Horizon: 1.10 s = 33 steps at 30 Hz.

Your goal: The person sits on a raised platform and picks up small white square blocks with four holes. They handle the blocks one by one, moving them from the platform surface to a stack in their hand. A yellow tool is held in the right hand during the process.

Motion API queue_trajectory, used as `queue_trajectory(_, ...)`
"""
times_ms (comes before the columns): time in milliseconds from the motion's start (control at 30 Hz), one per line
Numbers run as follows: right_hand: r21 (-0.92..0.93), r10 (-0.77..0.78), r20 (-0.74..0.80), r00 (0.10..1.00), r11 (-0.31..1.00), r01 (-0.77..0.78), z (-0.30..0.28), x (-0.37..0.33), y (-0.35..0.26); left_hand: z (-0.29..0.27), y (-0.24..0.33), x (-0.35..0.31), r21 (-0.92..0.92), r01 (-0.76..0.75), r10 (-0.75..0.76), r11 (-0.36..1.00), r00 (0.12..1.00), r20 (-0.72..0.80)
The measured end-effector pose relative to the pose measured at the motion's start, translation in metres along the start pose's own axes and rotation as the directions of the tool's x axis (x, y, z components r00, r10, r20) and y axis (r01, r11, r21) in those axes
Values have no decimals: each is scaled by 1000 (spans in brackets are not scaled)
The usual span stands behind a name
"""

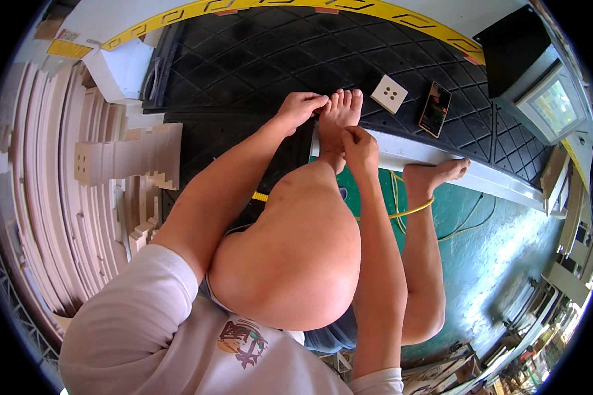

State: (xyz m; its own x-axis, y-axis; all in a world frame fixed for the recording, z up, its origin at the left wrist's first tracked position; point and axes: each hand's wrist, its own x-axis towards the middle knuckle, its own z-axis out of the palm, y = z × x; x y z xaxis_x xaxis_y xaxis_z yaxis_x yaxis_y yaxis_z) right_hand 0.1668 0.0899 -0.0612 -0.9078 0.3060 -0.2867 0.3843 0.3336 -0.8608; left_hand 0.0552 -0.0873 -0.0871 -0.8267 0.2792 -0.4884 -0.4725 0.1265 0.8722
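Both-handed at a bare left foot [339,118]

Rests the foot at the near edge of a black, diamond-grooved rubber mat [257,52], toes over the rubber. Bends the left hand [299,108] in at the little-toe side, right hand [362,153] at the inner side, fingers curled — cannot tell whether either grips anything. Rightward along that edge: a square white block with four dark holes [389,94] — then a slim dark phone [435,110].

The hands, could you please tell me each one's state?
Left hand: closed by the toes; contents unclear.
Right hand: closed by the foot; contents hidden.
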Motion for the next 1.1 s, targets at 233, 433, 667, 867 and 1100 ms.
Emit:
queue_trajectory(233, 12, -104, -30, 994, 994, 104, 26, 28, -17, 3, -3, 8, 146, 1, 9, 989, 998, -65)
queue_trajectory(433, -81, -124, -106, 987, 990, 116, 37, 31, -18, 12, 1, 6, 233, 4, 23, 973, 993, -115)
queue_trajectory(667, -136, -355, -213, 910, 933, 333, 55, 27, -15, 6, -13, 17, 233, -10, 41, 972, 991, -130)
queue_trajectory(867, -499, -700, -158, 696, 665, 556, 55, 36, -14, 8, -9, 16, 283, -17, 52, 959, 992, -115)
queue_trajectory(1100, -454, -628, -79, 774, 714, 533, 55, 28, -19, 5, -9, 15, 189, -8, 29, 982, 994, -105)
